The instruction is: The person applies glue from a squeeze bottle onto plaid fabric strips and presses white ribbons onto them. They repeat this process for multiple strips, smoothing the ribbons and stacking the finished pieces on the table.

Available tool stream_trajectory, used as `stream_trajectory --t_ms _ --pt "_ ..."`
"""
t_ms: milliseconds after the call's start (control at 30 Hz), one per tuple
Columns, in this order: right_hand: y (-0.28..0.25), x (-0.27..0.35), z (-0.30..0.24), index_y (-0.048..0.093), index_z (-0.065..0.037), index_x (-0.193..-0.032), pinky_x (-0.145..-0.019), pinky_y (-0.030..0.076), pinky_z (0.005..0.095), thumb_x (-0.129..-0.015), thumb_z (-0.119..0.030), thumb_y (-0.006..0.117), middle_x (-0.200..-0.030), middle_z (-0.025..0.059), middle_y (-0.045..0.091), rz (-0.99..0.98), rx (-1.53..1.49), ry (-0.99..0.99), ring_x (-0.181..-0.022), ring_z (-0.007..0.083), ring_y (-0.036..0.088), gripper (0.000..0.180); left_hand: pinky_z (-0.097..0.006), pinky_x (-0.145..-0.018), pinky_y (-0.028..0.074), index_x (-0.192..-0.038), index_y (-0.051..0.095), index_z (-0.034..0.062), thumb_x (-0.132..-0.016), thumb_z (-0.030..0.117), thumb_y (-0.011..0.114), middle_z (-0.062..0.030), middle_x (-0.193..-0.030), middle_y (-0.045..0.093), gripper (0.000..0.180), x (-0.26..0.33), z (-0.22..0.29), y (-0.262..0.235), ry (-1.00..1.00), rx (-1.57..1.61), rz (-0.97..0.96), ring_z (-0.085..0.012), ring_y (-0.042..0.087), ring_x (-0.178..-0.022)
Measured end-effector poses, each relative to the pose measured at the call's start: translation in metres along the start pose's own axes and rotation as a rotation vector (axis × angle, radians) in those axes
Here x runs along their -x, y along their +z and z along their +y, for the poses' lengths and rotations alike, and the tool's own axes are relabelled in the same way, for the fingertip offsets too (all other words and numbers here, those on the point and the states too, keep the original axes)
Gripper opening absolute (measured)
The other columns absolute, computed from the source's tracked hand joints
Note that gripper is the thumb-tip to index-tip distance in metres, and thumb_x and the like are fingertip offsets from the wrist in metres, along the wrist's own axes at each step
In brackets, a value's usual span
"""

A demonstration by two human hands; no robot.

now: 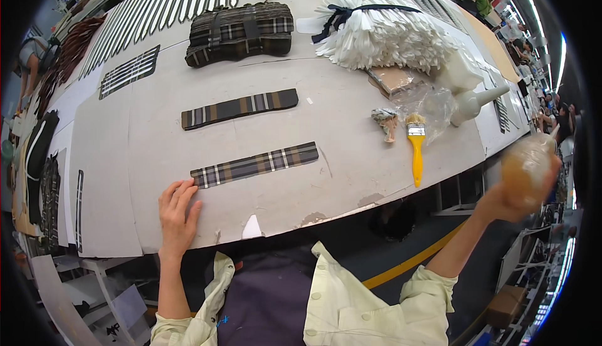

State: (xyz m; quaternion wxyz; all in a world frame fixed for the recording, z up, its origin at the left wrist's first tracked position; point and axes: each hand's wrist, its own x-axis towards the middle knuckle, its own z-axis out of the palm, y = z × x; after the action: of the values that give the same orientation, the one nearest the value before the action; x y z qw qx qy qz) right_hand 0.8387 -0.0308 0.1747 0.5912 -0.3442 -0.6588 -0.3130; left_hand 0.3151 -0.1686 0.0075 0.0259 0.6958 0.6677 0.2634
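My left hand lies on the table with its fingers stretched out, the fingertips touching the left end of a plaid fabric strip. A second plaid strip lies beyond it, roughly parallel. Out past the table's right edge, my right hand is raised and closed around a squeeze bottle. The bottle has a thin nozzle and amber contents, and looks wrapped in clear plastic. It is slightly blurred. A yellow-handled paintbrush rests on the table with its bristles pointing away from me.
Beyond the strips sit a tied plaid bundle and a heap of white strips. A crumpled rag, a clear plastic bag and a whitish nozzle bottle lie at right. Striped pieces lie far left. People work farther off.
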Motion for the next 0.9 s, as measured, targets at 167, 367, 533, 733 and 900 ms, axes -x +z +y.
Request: stream_trajectory --t_ms 167,367,533,733,900 --pt "-0.047 -0.009 0.056 0.048 0.006 -0.134 -0.092 0.058 0.0488 -0.094 -0.018 0.064 -0.126 0.0256 0.06 0.589 -0.885 0.733 -0.118 0.0395 0.061 0.049 -0.042 -0.103 0.042 -0.112 0.065 0.0011 -0.09 0.006 0.065 -0.01 -0.125 0.066 0.023 -0.009 0.007 -0.009 -0.047 0.082 -0.04 -0.0308 0.053 -0.124" --pt "0.002 0.144 0.104 0.06 0.001 -0.124 -0.082 0.062 0.0433 -0.089 -0.018 0.064 -0.125 0.0175 0.064 1.025 -1.814 1.644 -0.119 0.0376 0.062 0.039 -0.041 -0.101 0.044 -0.112 0.065 -0.001 -0.091 0.0 0.058 -0.0151 -0.12 0.065 0.022 -0.014 0.004 -0.012 -0.102 0.149 -0.045 -0.0331 0.057 -0.117" --pt "0.027 0.208 0.114 0.061 0.001 -0.119 -0.078 0.062 0.041 -0.088 -0.024 0.065 -0.116 0.0149 0.066 1.292 -1.989 1.636 -0.111 0.0328 0.065 0.04 -0.039 -0.099 0.045 -0.12 0.061 -0.0002 -0.093 0.002 0.058 -0.015 -0.116 0.064 0.027 -0.017 0.001 -0.001 -0.203 0.277 0.042 -0.0303 0.059 -0.111" --pt "0.039 0.17 0.055 0.05 0.0 -0.132 -0.075 0.058 0.0343 -0.089 -0.058 0.065 -0.119 0.0154 0.061 1.13 -2.014 1.525 -0.102 0.0267 0.064 0.073 -0.035 -0.092 0.048 -0.121 0.059 -0.0001 -0.092 -0.002 0.058 -0.0112 -0.111 0.063 0.029 -0.005 -0.002 0.003 -0.37 0.374 0.242 -0.0222 0.061 -0.099" --pt "0.075 0.135 0.043 0.059 -0.001 -0.124 -0.068 0.054 0.03 -0.098 -0.029 0.065 -0.108 0.01 0.066 0.156 -1.366 1.467 -0.093 0.0177 0.065 0.039 -0.033 -0.087 0.05 -0.112 0.063 -0.0004 -0.091 -0.002 0.059 -0.0107 -0.103 0.062 0.022 -0.005 -0.002 -0.001 -0.372 0.332 0.246 -0.021 0.061 -0.091"
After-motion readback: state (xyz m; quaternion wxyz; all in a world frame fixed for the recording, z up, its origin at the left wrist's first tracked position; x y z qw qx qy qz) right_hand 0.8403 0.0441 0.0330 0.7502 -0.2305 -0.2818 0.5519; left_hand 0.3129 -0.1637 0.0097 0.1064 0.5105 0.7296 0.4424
